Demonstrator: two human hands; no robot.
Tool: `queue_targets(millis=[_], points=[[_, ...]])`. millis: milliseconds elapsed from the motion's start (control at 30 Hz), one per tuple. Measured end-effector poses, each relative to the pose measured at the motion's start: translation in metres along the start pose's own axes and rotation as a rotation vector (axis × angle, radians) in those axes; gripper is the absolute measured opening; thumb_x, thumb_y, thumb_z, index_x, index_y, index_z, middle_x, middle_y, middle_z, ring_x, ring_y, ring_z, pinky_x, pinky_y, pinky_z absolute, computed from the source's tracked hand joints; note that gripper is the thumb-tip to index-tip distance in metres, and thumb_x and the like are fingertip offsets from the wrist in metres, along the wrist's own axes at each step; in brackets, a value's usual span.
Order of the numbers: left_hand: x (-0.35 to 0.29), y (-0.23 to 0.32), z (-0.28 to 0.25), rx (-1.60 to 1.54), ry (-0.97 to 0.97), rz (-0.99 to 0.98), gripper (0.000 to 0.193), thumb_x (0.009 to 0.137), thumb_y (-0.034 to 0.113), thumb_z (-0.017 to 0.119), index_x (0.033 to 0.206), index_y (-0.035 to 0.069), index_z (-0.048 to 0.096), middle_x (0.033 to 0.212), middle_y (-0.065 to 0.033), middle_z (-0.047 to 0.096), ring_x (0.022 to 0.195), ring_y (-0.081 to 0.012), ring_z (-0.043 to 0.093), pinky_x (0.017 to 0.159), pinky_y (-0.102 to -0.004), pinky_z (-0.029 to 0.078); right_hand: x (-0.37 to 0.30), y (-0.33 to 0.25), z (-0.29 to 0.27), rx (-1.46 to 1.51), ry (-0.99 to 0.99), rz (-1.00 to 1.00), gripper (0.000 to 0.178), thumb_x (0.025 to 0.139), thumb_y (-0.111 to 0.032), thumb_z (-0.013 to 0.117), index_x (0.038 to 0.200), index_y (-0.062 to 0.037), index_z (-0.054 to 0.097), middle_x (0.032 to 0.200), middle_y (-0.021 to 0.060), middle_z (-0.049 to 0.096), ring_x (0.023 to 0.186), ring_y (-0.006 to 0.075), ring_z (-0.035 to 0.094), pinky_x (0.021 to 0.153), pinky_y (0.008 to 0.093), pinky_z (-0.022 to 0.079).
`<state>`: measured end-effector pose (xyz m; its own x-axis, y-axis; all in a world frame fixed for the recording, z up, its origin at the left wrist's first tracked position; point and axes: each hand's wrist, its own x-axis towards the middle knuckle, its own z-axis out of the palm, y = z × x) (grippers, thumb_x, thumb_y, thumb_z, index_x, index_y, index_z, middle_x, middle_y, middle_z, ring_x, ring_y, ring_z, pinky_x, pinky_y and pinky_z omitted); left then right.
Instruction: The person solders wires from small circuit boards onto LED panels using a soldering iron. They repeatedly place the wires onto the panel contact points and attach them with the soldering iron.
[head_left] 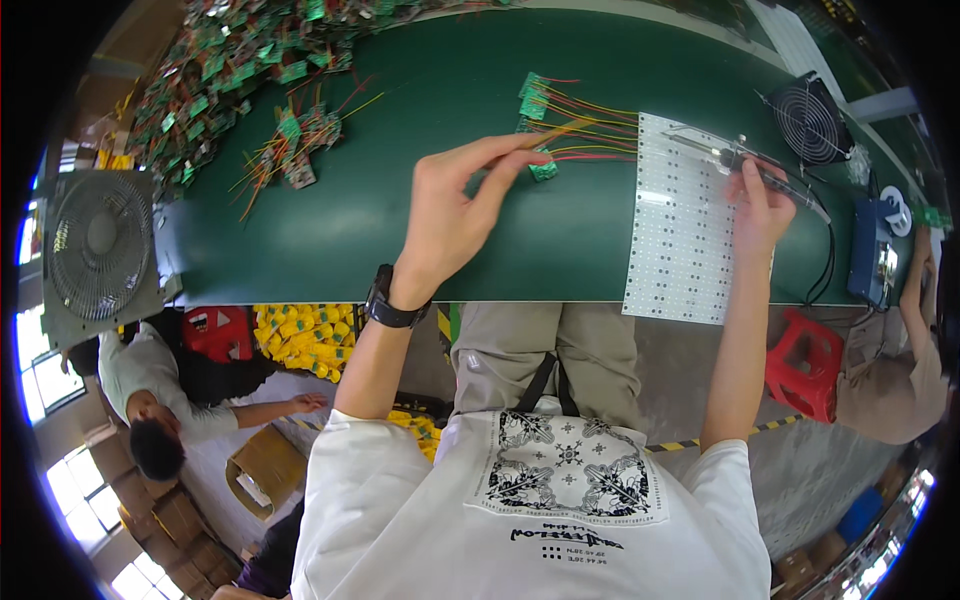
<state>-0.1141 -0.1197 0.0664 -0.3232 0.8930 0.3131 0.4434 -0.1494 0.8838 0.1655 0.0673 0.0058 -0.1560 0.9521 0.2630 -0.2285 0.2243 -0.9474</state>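
A small green circuit board (543, 170) with coloured wires is pinched at the fingertips of the left hand (455, 210) over the green desk (400, 230). A soldering iron (745, 165) is gripped by the right hand (760, 215), above the white perforated panel (680, 240).

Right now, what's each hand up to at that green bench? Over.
Left hand pinching a small green board with coloured wires. Right hand holding a long clear tool over the white perforated panel. Nothing between them.
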Motion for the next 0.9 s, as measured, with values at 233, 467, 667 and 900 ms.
queue_targets(millis=[233, 467, 667, 900], points=[[0.030, 0.004, 0.048, 0.240, -0.490, 0.020, 0.012, 0.085, 0.009, 0.062, 0.092, 0.000, 0.067, 0.074, -0.0111, 0.066, 0.060, -0.0234, 0.063, 0.059, -0.0299, 0.050, 0.004, -0.005, -0.001, 0.060, -0.021, 0.214, 0.017, 0.088, -0.008, 0.063, 0.098, 0.0045, 0.063, 0.070, 0.0095, 0.062, 0.055, 0.0141, 0.056, 0.051, 0.0250, 0.040], [0.034, -0.029, 0.073, 0.590, -0.399, 0.339, 0.008, 0.081, 0.009, 0.063, 0.087, 0.005, 0.067, 0.079, -0.0074, 0.062, 0.069, -0.0302, 0.061, 0.057, -0.0376, 0.049, 0.006, 0.002, -0.006, -0.019, -0.081, 0.258, 0.020, 0.087, -0.009, 0.064, 0.101, 0.0045, 0.063, 0.072, 0.0099, 0.063, 0.057, 0.0134, 0.056, 0.054, 0.0255, 0.041], [0.035, -0.042, 0.089, 0.530, -0.289, 0.356, 0.009, 0.081, 0.009, 0.066, 0.089, 0.006, 0.066, 0.080, -0.0034, 0.060, 0.063, -0.0254, 0.060, 0.053, -0.0354, 0.047, 0.001, 0.007, -0.007, -0.080, -0.121, 0.136, 0.019, 0.087, -0.006, 0.064, 0.102, 0.0058, 0.062, 0.073, 0.0111, 0.064, 0.058, 0.0148, 0.057, 0.054, 0.0265, 0.042], [0.028, -0.058, 0.084, 0.583, -0.186, 0.517, 0.011, 0.074, 0.010, 0.073, 0.084, 0.010, 0.068, 0.070, 0.0026, 0.053, 0.049, -0.0133, 0.050, 0.044, -0.0268, 0.040, -0.003, 0.007, -0.007, -0.082, -0.120, 0.118, 0.019, 0.084, -0.002, 0.063, 0.099, 0.0090, 0.062, 0.078, 0.0143, 0.064, 0.055, 0.0187, 0.058, 0.051, 0.0290, 0.044]])
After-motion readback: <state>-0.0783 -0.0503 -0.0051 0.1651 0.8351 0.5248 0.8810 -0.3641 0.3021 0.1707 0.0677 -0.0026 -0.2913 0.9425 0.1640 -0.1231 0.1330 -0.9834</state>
